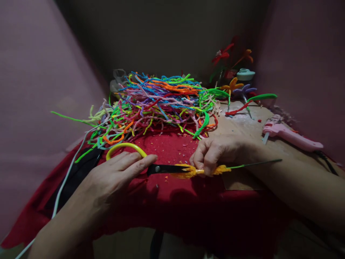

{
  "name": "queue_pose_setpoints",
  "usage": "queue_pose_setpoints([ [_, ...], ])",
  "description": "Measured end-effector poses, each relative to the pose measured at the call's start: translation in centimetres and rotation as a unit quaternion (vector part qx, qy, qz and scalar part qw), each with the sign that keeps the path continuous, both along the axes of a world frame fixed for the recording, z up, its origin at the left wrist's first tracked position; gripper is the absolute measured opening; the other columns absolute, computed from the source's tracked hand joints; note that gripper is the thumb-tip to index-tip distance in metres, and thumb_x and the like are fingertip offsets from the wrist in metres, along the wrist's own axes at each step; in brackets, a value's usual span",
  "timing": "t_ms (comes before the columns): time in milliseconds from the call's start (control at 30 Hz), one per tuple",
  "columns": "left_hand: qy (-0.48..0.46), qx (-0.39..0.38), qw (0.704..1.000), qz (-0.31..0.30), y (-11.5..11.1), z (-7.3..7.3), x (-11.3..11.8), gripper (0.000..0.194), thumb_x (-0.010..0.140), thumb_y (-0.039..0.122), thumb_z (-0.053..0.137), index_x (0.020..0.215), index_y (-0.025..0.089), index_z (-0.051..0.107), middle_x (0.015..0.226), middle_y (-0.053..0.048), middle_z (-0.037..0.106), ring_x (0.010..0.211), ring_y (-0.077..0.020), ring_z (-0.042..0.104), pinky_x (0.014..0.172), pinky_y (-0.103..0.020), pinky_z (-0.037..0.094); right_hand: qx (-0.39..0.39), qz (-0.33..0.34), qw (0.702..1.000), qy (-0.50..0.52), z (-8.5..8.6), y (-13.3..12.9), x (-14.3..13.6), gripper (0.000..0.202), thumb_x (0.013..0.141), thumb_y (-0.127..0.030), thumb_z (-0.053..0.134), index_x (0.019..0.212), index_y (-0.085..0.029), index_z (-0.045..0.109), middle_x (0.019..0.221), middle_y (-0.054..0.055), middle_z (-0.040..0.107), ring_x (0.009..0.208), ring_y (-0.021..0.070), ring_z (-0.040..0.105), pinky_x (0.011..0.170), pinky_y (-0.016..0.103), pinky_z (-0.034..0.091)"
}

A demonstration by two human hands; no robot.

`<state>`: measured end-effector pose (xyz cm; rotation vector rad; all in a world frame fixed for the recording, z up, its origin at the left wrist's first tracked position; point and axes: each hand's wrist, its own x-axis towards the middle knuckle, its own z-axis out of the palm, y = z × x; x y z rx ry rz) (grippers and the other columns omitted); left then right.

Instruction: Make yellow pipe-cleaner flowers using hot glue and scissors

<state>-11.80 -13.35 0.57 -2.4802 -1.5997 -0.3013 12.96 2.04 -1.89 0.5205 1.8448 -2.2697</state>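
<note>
My left hand (121, 171) is closed on a pair of scissors (157, 169) with yellow handles and dark blades. The blades point right and their tips meet the fringed left end of an orange fuzzy piece (185, 172). Pinched around the narrow middle of that piece are the fingers of my right hand (211, 154). A green stem (238, 166) sticks out to the right of it, thin and dark toward its far end, passing over my right forearm.
A heap of colorful pipe cleaners (161, 104) covers the back of the red cloth (167, 144). A pink glue gun (293, 136) lies on cardboard (231, 129) at right, near fuzzy flowers (233, 85). A pale cable (64, 180) runs along the left. Small scraps dot the cloth.
</note>
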Motion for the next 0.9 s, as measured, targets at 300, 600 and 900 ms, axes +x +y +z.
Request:
queue_pose_setpoints([
  [300, 0.034, 0.027, 0.998, -0.051, 0.5, -0.2, -1.1, 0.045, 0.089, 0.010, 0.035, 0.131, 0.019, 0.047, 0.102, -0.007, 0.060, 0.099, -0.0186, 0.051, 0.090, -0.032, 0.040, -0.015, 0.024, 0.999, 0.016, -0.7, 0.5, -0.2, 0.004, 0.054, -0.011, 0.063, 0.057, -0.010, 0.060, 0.050, -0.005, 0.051, 0.047, 0.0056, 0.040, 0.046, 0.019, 0.031],
  [600, 0.092, 0.072, 0.991, -0.069, 0.1, 0.3, -0.8, 0.050, 0.090, 0.011, 0.038, 0.139, 0.016, 0.032, 0.102, -0.007, 0.053, 0.098, -0.0215, 0.041, 0.093, -0.038, 0.034, -0.016, 0.035, 0.999, 0.024, -0.5, 0.4, -0.3, 0.004, 0.054, -0.011, 0.063, 0.057, -0.010, 0.059, 0.051, -0.004, 0.050, 0.047, 0.0057, 0.039, 0.045, 0.020, 0.029],
  [900, 0.086, 0.055, 0.994, -0.048, -0.7, 0.4, -0.7, 0.054, 0.090, 0.010, 0.032, 0.142, 0.020, 0.027, 0.109, -0.008, 0.052, 0.103, -0.0222, 0.046, 0.095, -0.036, 0.032, 0.005, 0.040, 0.999, 0.020, -0.2, 0.1, -0.2, 0.004, 0.056, -0.012, 0.061, 0.057, -0.012, 0.057, 0.054, -0.004, 0.048, 0.050, 0.0067, 0.038, 0.048, 0.022, 0.027],
])
